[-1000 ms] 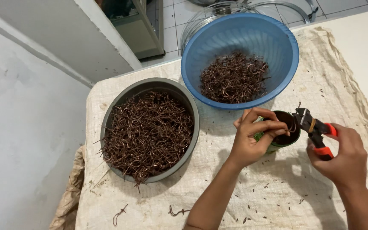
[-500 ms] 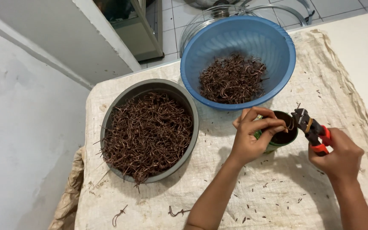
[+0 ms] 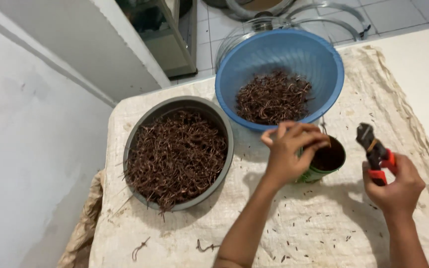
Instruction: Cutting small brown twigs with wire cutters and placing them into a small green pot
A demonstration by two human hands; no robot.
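We're over a table draped in a coarse, off-white woven sackcloth (image 3: 353, 233), creased and speckled with tiny dark clippings. Pale grey wall on the left, white floor tiles (image 3: 403, 12) up top, a white cabinet (image 3: 125, 44) standing beside them. On the cloth sits a round grey basin (image 3: 140, 134) heaped with thin, wiry reddish-brown stems, and just beside it a smooth blue plastic bowl (image 3: 323, 59) holding a smaller tangle of the same. Below the blue bowl, a small green cup (image 3: 319, 173) with dark contents. The left hand (image 3: 289, 154) hovers right at the cup's rim, fingertips bunched together; whether they pinch a stem I cannot tell. The right hand (image 3: 395, 186) is wrapped tight around red-handled pliers (image 3: 373, 151), black nose pointing up, just right of the cup.
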